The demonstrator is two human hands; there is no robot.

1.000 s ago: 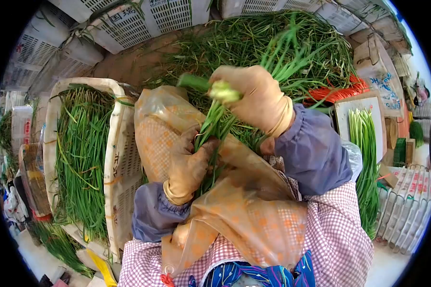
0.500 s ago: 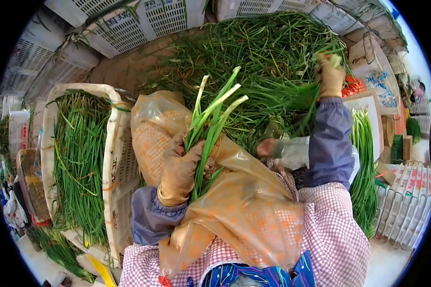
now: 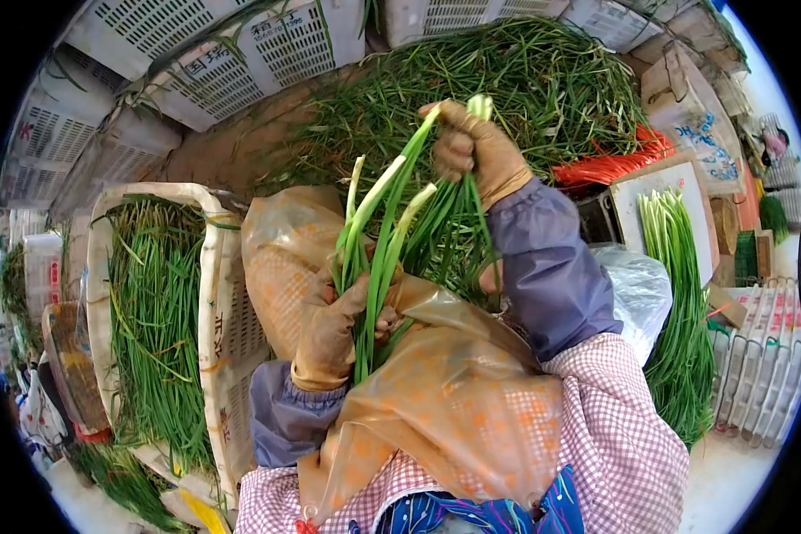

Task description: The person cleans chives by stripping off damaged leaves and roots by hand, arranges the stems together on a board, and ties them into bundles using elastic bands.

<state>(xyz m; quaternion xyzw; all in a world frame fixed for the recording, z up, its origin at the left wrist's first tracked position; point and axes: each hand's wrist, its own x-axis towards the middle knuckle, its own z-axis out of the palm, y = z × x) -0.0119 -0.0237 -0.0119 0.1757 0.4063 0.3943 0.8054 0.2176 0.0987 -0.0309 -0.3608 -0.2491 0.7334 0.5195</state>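
Observation:
My left hand point(image 3: 329, 334), in a tan glove, is wrapped round several green stalks point(image 3: 384, 258) with pale ends pointing up, above the translucent apron on my lap. Up and to the right, my gloved right hand point(image 3: 482, 153) is closed round a bunch of green stalks point(image 3: 445, 222). Its white ends show above the fist and its leaves hang down. The thumb and index finger of this hand touch the tip of one stalk from the left bunch. Behind both hands lies a heap of loose green leaves point(image 3: 543, 89).
A white crate point(image 3: 214, 329) filled with green stalks stands at the left. At the right, a bundle of white-ended stalks point(image 3: 676, 303) lies beside a clear plastic bag point(image 3: 636, 289). Red strings point(image 3: 610, 166) lie by the heap. White crates point(image 3: 240, 71) line the back.
My right hand has come back from the far right of the heap to the left bunch, with a bunch in its grip. My left hand still holds its stalks.

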